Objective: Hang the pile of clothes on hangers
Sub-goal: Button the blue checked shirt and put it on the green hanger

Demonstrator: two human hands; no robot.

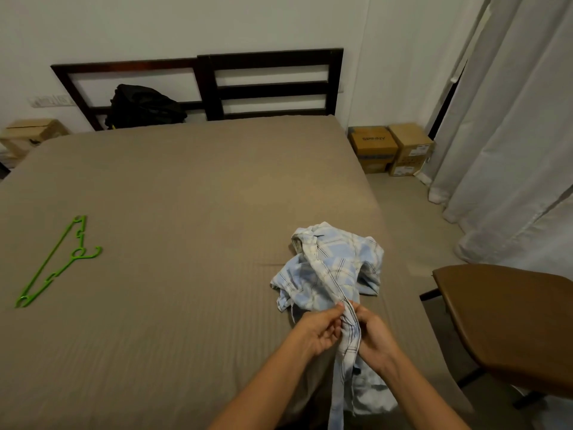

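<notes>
A light blue checked shirt [341,262] lies crumpled on the near right part of a wide bed with a grey-brown ribbed sheet [186,197], close to the bed's right edge. Its lower part hangs down over the near edge, toward the person. Both hands hold the shirt's long front strip. The left hand [321,328] pinches it from the left side with curled fingers and thumb, and the right hand [372,333] pinches it from the right side in the same way, the two hands almost touching each other.

A bright green plastic hanger [59,262] lies flat on the sheet at the far left, well apart from the shirt, and no hand touches it.

At the head of the bed a black backpack [144,107] leans on the dark wooden slatted headboard [273,88]. Brown cardboard boxes [390,148] stand on the floor in the right corner, beside long white curtains [511,135]. A chair with a brown padded seat [511,327] stands just beside the bed at the right.
</notes>
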